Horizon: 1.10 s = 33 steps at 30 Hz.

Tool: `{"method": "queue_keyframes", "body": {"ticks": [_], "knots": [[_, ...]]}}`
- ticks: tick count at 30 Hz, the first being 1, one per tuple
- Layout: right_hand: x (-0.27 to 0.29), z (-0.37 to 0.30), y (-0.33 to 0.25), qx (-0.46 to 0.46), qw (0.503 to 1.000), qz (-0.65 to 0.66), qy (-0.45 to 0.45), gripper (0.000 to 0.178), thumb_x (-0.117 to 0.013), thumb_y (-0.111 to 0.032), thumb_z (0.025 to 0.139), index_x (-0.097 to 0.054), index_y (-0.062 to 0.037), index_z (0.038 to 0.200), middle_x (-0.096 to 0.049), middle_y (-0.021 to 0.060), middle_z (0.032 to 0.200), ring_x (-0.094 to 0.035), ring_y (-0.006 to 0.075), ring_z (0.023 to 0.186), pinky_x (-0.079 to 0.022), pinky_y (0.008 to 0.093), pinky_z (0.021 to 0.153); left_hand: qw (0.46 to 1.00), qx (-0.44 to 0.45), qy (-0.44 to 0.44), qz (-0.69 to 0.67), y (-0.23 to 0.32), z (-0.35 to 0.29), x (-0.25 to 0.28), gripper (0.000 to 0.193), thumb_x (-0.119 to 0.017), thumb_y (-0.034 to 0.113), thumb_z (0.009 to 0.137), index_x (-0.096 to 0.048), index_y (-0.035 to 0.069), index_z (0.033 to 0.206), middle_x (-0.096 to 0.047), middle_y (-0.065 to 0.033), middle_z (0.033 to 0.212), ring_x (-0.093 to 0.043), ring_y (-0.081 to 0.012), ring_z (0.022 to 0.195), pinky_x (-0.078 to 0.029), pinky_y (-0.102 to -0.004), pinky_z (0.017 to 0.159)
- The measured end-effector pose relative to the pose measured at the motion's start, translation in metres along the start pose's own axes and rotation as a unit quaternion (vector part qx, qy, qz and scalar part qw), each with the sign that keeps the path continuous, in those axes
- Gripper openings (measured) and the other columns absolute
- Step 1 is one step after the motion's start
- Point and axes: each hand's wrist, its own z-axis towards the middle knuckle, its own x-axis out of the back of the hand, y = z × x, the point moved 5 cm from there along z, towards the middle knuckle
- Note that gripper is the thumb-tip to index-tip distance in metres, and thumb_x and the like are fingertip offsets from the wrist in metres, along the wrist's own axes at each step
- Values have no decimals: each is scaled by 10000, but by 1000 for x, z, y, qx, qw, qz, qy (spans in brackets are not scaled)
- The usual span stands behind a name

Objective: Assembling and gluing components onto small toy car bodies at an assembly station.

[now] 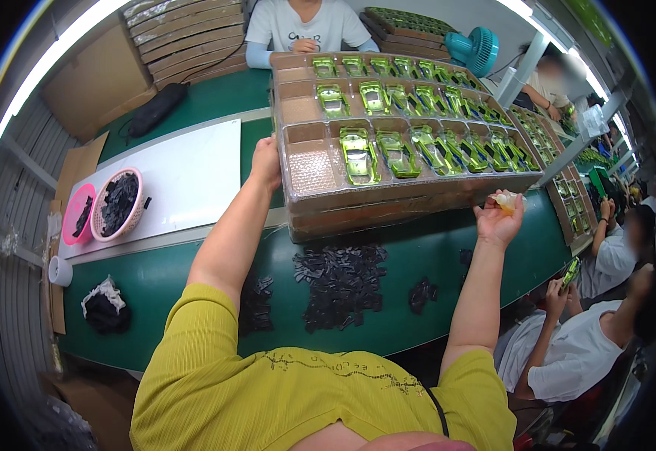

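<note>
A clear plastic tray (311,161) in a brown cardboard box (388,208) sits tilted ahead of me. Its compartments hold several shiny lime-green toy car bodies (358,156); those at its left end hold none. At the box's left side, my left hand (266,161) is closed on the edge, its fingertips partly hidden. My right hand (498,219) is by the front right corner, palm up and fingers curled. Something translucent, whitish and yellowish, shows at those fingertips; I cannot tell whether it is held or worn. Small black pieces (341,286) lie heaped on the green table below the box.
A pink basket (120,204) of black pieces and a pink bowl (78,216) stand on a white board (185,165) at left. A tape roll (60,271) and a black cloth bundle (106,307) lie nearer. Co-workers sit opposite and at right. A teal fan (472,51) stands behind.
</note>
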Motion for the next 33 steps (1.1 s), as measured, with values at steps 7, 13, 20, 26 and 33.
{"method": "queue_keyframes", "body": {"ticks": [7,13,20,26,33], "knots": [[0,5,2,4,999,-28,29,321,-616,-475,815,-576,-171,911,-625,-15,851,-550,130,769,-287,446,780,1000,-3,-11,-12,1,1,-5,326,-451,229,990,-586,-64,945,-643,-124,851,-652,-194,708,-566,-316,623],[2,-1,-5,13,999,-9,37,295,-629,-402,836,-587,-119,905,-633,41,860,-598,181,754,-83,670,1042,1000,13,15,-21,-10,8,-2,298,-505,235,967,-583,-46,907,-637,-110,823,-631,-193,680,-543,-325,606],[0,-36,-37,20,998,43,32,327,-632,-397,833,-587,-93,946,-643,47,857,-613,185,770,21,657,1075,969,-38,226,89,6,-9,53,152,-646,144,877,-542,33,874,-585,-41,741,-517,-107,620,-426,-250,509],[-53,-113,-10,-108,973,132,-157,340,-636,-354,839,-571,-38,947,-591,73,864,-558,212,747,-386,462,885,997,47,48,-44,63,-145,29,177,-615,59,886,-571,8,1050,-602,-52,810,-535,-97,620,-461,-221,536],[-112,-223,110,-308,919,132,-207,400,-636,-373,856,-549,-39,1060,-594,93,885,-520,175,690,-389,279,527,991,129,11,-22,38,-259,22,237,-601,11,870,-551,-15,1100,-601,-69,864,-630,-152,700,-535,-241,606]]}}
